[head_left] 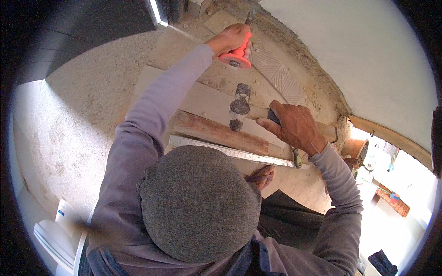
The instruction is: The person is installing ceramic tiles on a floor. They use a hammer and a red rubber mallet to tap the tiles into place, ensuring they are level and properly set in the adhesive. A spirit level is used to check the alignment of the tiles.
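Note:
My left hand (230, 39) is closed round the red grip of a chisel (236, 57). The chisel's dark metal blade points to the far side, over the rough strip of floor by the wall. Its round guard and struck end face back toward me. In my right hand (296, 123) is the wooden handle of a hammer (240, 106). The hammer's worn, dust-covered head lies to the left of that hand, nearer to me than the chisel and apart from it. Below both tools lie a wooden board (216, 131) and a long metal straightedge (235, 152).
A pale wall (359, 50) with a rough lower edge borders the far right. Ridged mortar (276, 76) covers part of the floor beside it. A grey cap (200, 204) fills the lower middle. A bare foot (263, 177) shows past the straightedge. White objects (60, 239) stand at lower left.

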Demonstrator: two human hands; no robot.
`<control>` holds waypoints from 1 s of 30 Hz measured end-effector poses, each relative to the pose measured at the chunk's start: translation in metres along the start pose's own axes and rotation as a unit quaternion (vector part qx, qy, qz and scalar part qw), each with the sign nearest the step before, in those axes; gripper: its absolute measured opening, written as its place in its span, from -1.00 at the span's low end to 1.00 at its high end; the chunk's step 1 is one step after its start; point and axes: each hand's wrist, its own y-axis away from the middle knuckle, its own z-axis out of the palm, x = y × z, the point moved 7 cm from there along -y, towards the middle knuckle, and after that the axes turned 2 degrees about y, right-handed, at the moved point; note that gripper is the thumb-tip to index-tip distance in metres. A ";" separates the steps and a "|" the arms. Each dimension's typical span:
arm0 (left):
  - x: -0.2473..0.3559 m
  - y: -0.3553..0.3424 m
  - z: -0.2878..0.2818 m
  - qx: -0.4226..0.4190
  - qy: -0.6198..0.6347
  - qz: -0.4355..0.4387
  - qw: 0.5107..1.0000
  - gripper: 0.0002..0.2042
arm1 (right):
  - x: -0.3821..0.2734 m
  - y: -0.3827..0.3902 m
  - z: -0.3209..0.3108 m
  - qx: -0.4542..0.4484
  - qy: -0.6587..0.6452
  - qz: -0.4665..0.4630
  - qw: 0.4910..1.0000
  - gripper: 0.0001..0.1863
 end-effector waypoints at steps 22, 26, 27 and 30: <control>0.006 -0.010 -0.012 0.016 -0.070 -0.012 0.997 -0.73 | -0.032 -0.015 -0.012 0.071 0.131 -0.167 0.975 -0.48; 0.008 -0.007 -0.008 0.016 -0.060 -0.036 0.997 -0.73 | -0.061 -0.016 -0.011 0.050 0.233 -0.316 0.918 -0.49; 0.009 -0.008 -0.011 0.015 -0.053 -0.033 0.998 -0.73 | -0.066 -0.017 -0.012 0.041 0.268 -0.346 0.898 -0.50; 0.014 -0.012 -0.006 0.014 -0.064 -0.012 0.998 -0.73 | -0.011 -0.056 -0.045 0.062 0.170 -0.145 0.973 -0.53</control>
